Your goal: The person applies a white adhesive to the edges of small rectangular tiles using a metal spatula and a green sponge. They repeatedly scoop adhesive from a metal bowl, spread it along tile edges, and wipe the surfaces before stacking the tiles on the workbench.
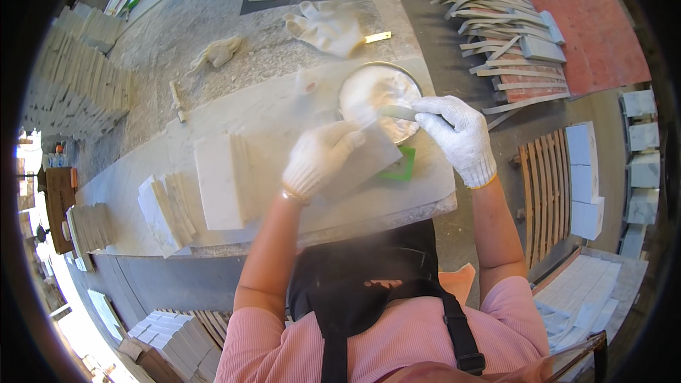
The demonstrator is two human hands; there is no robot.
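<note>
My left hand, in a white knitted glove, is closed on the upper part of a pale stone tile, which is tilted over the bench. My right hand, also gloved, pinches a small flat grey-green tool, its tip pointing left toward the tile's upper corner. I cannot tell whether tool and tile touch. Just behind both hands is a round pan of whitish paste or powder. A bright green pad lies beside the tile, partly covered by it.
Stacked tiles stand on the stone-topped bench at left. A loose glove, a yellow-handled scraper and a crumpled rag lie farther back. A wooden pallet and a strap-covered red stack stand at right.
</note>
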